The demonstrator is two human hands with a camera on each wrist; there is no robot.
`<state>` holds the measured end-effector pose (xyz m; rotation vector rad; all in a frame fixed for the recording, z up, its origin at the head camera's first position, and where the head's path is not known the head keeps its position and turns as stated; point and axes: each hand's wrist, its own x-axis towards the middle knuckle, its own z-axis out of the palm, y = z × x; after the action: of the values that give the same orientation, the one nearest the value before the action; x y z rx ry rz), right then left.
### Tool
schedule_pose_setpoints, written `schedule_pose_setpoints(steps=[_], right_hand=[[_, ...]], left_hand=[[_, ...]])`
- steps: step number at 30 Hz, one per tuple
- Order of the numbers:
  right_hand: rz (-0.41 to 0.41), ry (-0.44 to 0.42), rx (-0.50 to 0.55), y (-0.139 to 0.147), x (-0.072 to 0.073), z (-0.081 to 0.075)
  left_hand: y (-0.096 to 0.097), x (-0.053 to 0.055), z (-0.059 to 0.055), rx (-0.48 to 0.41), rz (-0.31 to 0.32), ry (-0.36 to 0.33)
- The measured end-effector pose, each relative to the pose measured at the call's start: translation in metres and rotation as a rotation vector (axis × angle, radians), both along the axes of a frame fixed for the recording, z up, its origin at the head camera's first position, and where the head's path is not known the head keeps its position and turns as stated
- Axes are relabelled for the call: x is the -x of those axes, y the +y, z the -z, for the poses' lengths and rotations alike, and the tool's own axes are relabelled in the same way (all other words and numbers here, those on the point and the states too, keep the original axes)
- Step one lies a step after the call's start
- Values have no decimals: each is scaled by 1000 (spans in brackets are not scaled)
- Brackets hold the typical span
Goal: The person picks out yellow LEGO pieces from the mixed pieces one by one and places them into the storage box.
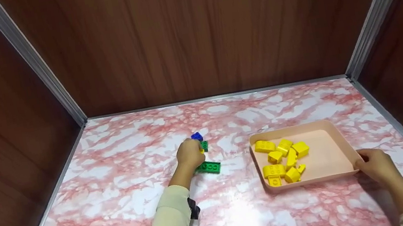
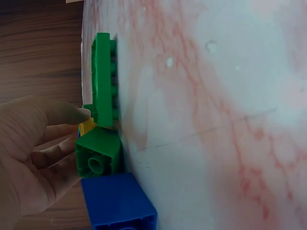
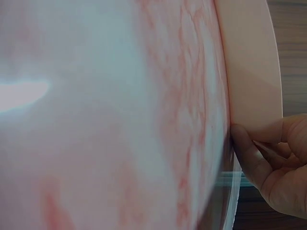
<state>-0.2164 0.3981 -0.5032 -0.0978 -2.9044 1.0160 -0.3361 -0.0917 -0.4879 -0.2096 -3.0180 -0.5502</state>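
Note:
My left hand [image 1: 190, 155] is down among a small cluster of toy building bricks left of the tray. In the left wrist view, its thumb [image 2: 82, 114] is at the end of a long green brick [image 2: 103, 79], its fingers curve behind, and a yellow brick [image 2: 88, 125] shows between them, partly hidden; I cannot tell whether it is gripped. A smaller green brick [image 2: 98, 151] and a blue brick [image 2: 119, 199] lie alongside. My right hand [image 1: 379, 166] pinches the near right corner of a shallow peach tray [image 1: 327, 155], thumb low on its wall in the right wrist view.
Several yellow bricks [image 1: 291, 157] of different shapes lie in the tray's left half. The table [image 1: 127, 207] has a pink and white marbled top. Brown wood-grain panels [image 1: 205, 34] with metal edge strips enclose it at the back and sides.

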Motion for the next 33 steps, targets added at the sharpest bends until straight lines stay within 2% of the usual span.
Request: schedule_pose_setpoints(steps=[6,11,18,23,33], right_hand=[[-4,6,-12,0,1,0],[1,24,-26,0,1,0],[4,12,-28,0,0,1],[2,3,-28,1,0,2],[8,36,-21,0,1,3]], left_hand=[[3,-6,-8,-8,31,24],[15,-10,-13,-34,64,47],[44,-16,-21,-17,177,119],[69,-20,-27,-5,228,152],[107,-33,-35,-40,311,146]])
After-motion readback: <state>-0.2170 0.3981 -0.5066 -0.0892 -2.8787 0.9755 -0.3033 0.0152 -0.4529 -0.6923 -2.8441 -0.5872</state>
